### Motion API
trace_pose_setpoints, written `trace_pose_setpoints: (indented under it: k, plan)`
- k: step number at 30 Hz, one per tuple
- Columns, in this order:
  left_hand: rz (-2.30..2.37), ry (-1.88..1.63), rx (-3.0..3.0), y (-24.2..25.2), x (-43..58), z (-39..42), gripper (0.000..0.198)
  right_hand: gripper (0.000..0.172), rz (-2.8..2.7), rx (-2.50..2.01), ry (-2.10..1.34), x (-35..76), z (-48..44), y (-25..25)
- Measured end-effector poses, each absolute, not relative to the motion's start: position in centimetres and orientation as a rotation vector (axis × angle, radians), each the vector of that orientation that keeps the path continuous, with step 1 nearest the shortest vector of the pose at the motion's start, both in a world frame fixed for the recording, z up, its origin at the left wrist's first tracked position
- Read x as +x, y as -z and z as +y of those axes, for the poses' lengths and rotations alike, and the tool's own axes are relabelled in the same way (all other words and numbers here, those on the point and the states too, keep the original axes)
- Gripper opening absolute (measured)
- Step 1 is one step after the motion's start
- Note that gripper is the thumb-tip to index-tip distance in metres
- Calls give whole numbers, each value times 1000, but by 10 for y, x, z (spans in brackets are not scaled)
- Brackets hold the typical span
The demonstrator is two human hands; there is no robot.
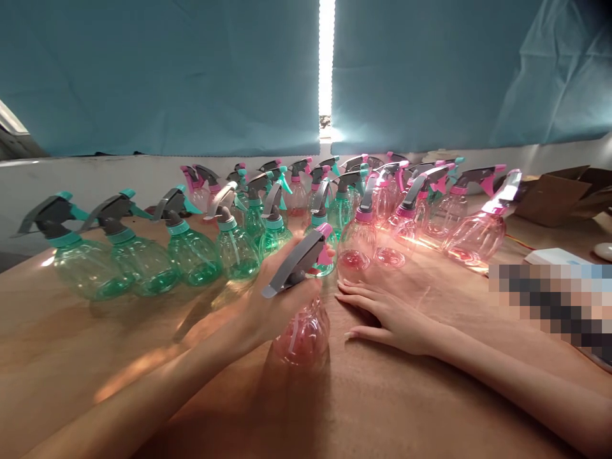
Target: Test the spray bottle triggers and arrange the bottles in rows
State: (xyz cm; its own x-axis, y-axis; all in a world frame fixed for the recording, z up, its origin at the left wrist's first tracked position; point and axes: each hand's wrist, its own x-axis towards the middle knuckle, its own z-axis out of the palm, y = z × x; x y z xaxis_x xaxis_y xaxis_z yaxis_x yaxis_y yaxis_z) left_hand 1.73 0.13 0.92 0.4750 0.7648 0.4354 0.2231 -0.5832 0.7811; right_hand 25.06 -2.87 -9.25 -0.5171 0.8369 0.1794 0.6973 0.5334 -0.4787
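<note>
My left hand [280,306] is wrapped round the neck of a pink spray bottle [303,335] that stands on the wooden table [143,382] in front of me. Its grey trigger head [294,262] points to the left. My right hand [382,312] lies flat on the table just right of the bottle, fingers stretched out and holding nothing.
Several green spray bottles [191,252] stand in rows at the left and several pink ones [473,233] at the right, behind my hands. A cardboard box [559,194] and a white item [557,257] sit at the far right. Blue curtains [167,70] hang behind.
</note>
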Motion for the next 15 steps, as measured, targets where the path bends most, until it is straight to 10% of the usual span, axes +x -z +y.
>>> trace_pose_setpoints:
  k: [6,15]
  plan:
    - [782,-1027,1964,-3,16,3,47,67,-2407,-1270,-489,249,-29,90]
    - [826,-1034,1950,-3,18,4,28,64,-2426,-1255,-477,252,-27,91]
